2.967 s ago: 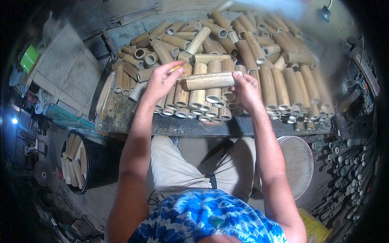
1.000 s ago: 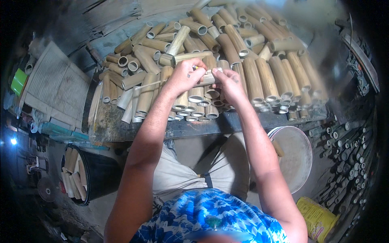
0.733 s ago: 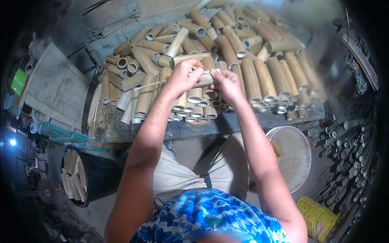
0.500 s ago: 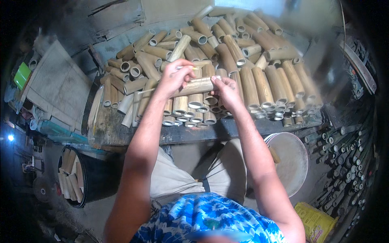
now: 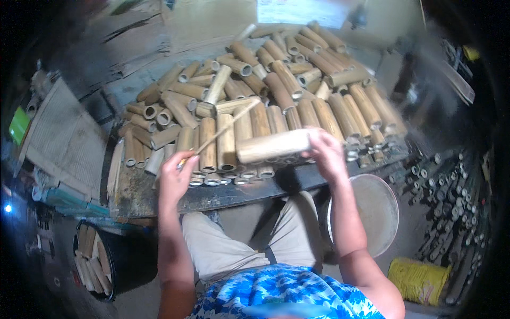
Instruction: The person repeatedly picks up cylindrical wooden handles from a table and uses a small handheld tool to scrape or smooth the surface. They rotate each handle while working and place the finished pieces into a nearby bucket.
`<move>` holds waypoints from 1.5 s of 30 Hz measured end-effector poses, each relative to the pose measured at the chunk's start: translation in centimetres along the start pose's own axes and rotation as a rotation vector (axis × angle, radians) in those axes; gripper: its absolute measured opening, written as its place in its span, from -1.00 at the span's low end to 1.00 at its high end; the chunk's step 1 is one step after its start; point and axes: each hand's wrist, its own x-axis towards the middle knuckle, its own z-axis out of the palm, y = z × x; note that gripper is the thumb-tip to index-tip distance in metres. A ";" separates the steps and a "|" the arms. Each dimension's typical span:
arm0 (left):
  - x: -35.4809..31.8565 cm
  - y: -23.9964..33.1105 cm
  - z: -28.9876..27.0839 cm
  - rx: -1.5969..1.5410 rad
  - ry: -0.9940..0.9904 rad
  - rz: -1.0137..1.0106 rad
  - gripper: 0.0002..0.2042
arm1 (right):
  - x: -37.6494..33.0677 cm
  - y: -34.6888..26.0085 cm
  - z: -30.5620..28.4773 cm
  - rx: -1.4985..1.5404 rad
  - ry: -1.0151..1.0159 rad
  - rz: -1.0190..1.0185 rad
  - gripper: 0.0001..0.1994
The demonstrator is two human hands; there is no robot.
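My right hand (image 5: pixel 326 151) grips the right end of a pale bamboo tube (image 5: pixel 273 145), held almost level above the front of the pile and slightly blurred. In my left hand (image 5: pixel 178 169) is a thin bamboo stick (image 5: pixel 226 127), pinched near its lower end and slanting up to the right over the pile. Something small with a yellowish part also shows between those fingers, too blurred to name. Stick and tube are apart. Behind them lie many cut bamboo tubes (image 5: pixel 217 85), stacked in rows at the front and heaped loosely at the back.
The pile rests on a dark wooden workbench (image 5: pixel 143 204). A black bin (image 5: pixel 127 260) with bamboo pieces stands at lower left, and a round pale tub (image 5: pixel 396 212) at right. Long bamboo poles (image 5: pixel 451 212) lie at far right, near a yellow sack (image 5: pixel 419 279).
My hands have moved apart. The left has come down and left, its stick now pointing up right. The right hand has carried the tube lower and right. The view has shifted a little.
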 end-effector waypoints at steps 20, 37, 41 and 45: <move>-6.7 -5.9 -2.4 -0.102 0.245 -0.288 -0.83 | -22.7 6.2 -30.6 -0.376 1.100 0.257 -0.89; -11.3 -7.9 -5.1 0.130 0.459 -0.124 -0.85 | 22.3 -4.8 -9.3 -2.066 -0.125 -0.362 -0.62; -11.5 -8.1 -5.9 0.163 0.539 -0.167 -0.86 | 26.4 -3.5 -10.3 -2.264 -0.184 -0.223 -0.61; -10.6 -8.0 -5.5 0.122 0.534 -0.123 -0.86 | 27.7 -3.0 -11.3 -2.409 -0.217 -0.271 -0.64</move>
